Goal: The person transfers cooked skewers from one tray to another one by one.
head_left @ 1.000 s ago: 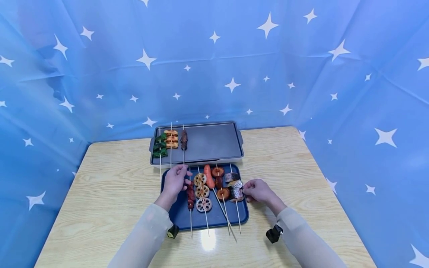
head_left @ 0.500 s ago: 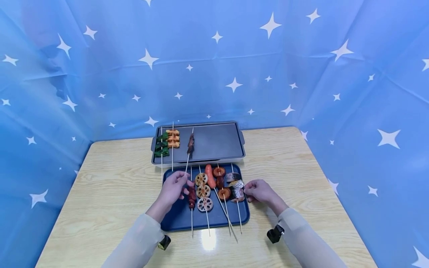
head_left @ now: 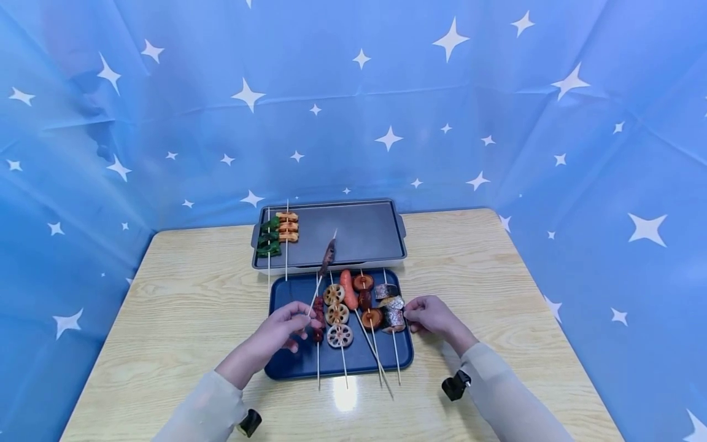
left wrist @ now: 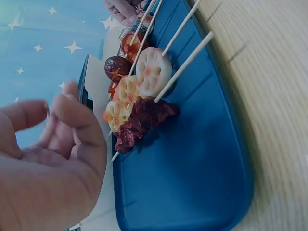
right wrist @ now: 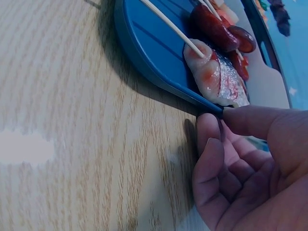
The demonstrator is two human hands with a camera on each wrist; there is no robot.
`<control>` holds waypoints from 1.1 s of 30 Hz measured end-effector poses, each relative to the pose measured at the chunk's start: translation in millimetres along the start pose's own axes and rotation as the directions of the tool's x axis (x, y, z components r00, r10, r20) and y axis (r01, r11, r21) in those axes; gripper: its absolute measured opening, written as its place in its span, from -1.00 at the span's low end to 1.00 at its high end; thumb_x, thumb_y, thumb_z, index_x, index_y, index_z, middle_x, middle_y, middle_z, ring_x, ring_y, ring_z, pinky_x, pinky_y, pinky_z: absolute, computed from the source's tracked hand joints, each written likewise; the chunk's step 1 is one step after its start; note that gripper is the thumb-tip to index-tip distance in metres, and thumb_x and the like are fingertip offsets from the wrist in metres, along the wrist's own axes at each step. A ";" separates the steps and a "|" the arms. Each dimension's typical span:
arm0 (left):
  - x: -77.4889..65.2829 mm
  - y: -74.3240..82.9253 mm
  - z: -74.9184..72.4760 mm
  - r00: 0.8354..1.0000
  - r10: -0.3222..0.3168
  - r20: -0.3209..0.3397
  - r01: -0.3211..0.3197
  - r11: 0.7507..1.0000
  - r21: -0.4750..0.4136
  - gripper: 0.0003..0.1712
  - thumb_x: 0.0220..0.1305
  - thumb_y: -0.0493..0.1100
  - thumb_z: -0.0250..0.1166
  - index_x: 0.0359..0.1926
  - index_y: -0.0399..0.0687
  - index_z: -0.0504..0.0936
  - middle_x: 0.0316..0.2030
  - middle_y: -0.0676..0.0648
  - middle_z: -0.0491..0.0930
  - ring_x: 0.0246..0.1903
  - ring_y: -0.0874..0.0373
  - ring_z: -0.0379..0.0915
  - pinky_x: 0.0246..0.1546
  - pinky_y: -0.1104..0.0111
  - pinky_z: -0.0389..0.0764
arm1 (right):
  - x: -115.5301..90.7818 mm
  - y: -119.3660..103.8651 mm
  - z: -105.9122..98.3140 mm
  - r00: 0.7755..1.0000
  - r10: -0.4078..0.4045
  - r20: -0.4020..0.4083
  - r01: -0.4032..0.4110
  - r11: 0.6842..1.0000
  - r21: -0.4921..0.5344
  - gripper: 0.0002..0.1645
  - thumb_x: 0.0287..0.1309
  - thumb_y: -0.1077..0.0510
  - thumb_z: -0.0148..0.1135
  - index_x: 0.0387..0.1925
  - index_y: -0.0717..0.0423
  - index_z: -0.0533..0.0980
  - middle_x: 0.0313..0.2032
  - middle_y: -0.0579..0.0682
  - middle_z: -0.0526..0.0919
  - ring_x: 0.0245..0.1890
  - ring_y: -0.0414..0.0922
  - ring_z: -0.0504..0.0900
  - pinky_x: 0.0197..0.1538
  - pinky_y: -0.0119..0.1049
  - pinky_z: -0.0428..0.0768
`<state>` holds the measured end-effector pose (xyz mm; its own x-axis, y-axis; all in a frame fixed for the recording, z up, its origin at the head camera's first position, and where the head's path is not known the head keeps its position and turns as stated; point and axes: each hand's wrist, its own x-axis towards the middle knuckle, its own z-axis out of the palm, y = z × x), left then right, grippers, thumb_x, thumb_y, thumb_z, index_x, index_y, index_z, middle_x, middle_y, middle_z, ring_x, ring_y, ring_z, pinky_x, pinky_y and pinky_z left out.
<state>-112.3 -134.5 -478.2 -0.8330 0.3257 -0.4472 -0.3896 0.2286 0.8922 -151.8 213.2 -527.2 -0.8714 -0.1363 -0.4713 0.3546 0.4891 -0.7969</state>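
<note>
My left hand (head_left: 276, 334) pinches the lower stick of a dark meat skewer (head_left: 328, 256), raised and tilted over the gap between griddle and tray. Below it, the blue tray (head_left: 287, 362) carries a red meat skewer (left wrist: 147, 118), a lotus root skewer (head_left: 339, 336), a sausage skewer (head_left: 348, 290), a mushroom skewer (head_left: 372, 318) and a fish skewer (head_left: 393, 318). With thumb and forefinger, my right hand (head_left: 435, 318) grips the tray's right rim (right wrist: 192, 96), beside the fish. In the left wrist view the held stick is hidden behind the fingers.
Behind the tray stands a dark griddle (head_left: 364, 227), bearing a green vegetable skewer (head_left: 268, 240) and a skewer of yellow-orange pieces (head_left: 288, 232) at its left end. Several sticks on the tray jut past its front edge over the wooden table (head_left: 182, 307). A starred blue curtain (head_left: 331, 141) hangs behind.
The dark meat skewer has come off the griddle, moving right and toward me and tilting, as my left hand drew back. My right hand has stayed at the tray's rim.
</note>
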 end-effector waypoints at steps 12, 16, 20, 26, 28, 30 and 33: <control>-17.4 -10.7 -14.6 0.997 -0.038 0.066 0.028 0.989 0.148 -0.64 0.31 -0.10 0.25 -0.01 -0.27 0.54 -0.45 0.03 0.46 -0.40 0.08 0.37 -0.50 0.34 0.42 | 2.2 0.7 -1.8 1.000 0.022 0.001 -0.022 0.999 0.023 -0.82 0.21 0.30 0.19 -0.19 0.37 0.54 -0.58 -0.08 0.60 -0.59 -0.22 0.57 -0.50 -0.36 0.53; -24.3 -16.3 -25.4 0.993 -0.055 0.105 0.032 0.977 0.212 -0.66 0.29 -0.12 0.26 -0.03 -0.30 0.55 -0.48 0.06 0.45 -0.46 0.13 0.34 -0.54 0.37 0.38 | 2.9 1.1 -2.2 1.000 0.024 0.007 -0.024 0.999 0.034 -0.82 0.22 0.29 0.18 -0.19 0.36 0.55 -0.58 -0.08 0.59 -0.58 -0.22 0.57 -0.49 -0.36 0.52; -32.3 -19.8 -35.0 0.985 -0.070 0.155 0.032 0.971 0.236 -0.69 0.29 -0.18 0.25 -0.07 -0.35 0.55 -0.51 0.07 0.43 -0.51 0.17 0.29 -0.60 0.41 0.31 | 3.0 1.1 -2.9 1.000 0.023 0.013 -0.023 0.999 0.035 -0.81 0.22 0.28 0.18 -0.18 0.36 0.54 -0.57 -0.09 0.60 -0.57 -0.22 0.57 -0.49 -0.36 0.52; -41.7 -24.8 -43.6 0.978 -0.118 0.173 0.067 0.959 0.274 -0.75 0.26 -0.21 0.26 -0.13 -0.32 0.58 -0.55 0.08 0.44 -0.56 0.21 0.26 -0.66 0.44 0.21 | 3.4 0.7 -3.7 0.999 0.030 0.022 -0.031 0.999 0.039 -0.81 0.24 0.28 0.18 -0.17 0.35 0.53 -0.56 -0.10 0.59 -0.57 -0.22 0.56 -0.51 -0.37 0.49; -44.3 -26.9 -45.7 0.977 -0.123 0.173 0.070 0.956 0.286 -0.76 0.24 -0.23 0.27 -0.15 -0.33 0.58 -0.56 0.09 0.44 -0.58 0.22 0.25 -0.67 0.45 0.20 | 3.5 0.9 -3.8 0.999 0.030 0.024 -0.031 0.999 0.040 -0.81 0.24 0.28 0.17 -0.17 0.35 0.53 -0.57 -0.10 0.59 -0.57 -0.22 0.56 -0.51 -0.38 0.49; -46.8 -28.3 -47.5 0.975 -0.129 0.179 0.075 0.956 0.283 -0.76 0.21 -0.25 0.28 -0.17 -0.37 0.57 -0.58 0.10 0.43 -0.60 0.24 0.24 -0.68 0.46 0.19 | 3.6 1.3 -3.8 0.999 0.031 0.025 -0.032 0.999 0.042 -0.81 0.24 0.27 0.17 -0.17 0.35 0.53 -0.57 -0.10 0.59 -0.57 -0.22 0.56 -0.51 -0.38 0.48; -49.5 -30.9 -49.3 0.971 -0.150 0.187 0.095 0.957 0.273 -0.77 0.21 -0.27 0.28 -0.19 -0.38 0.55 -0.59 0.10 0.42 -0.63 0.26 0.20 -0.69 0.47 0.18 | 3.6 1.6 -3.7 0.999 0.030 0.029 -0.031 0.999 0.044 -0.80 0.24 0.27 0.16 -0.16 0.35 0.53 -0.58 -0.09 0.58 -0.57 -0.22 0.56 -0.52 -0.37 0.49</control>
<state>-78.5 -203.0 -480.5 -0.6770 0.4534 -0.5797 -0.3453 0.5000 0.7942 -155.6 216.7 -528.8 -0.8505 -0.1464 -0.5053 0.3957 0.4549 -0.7978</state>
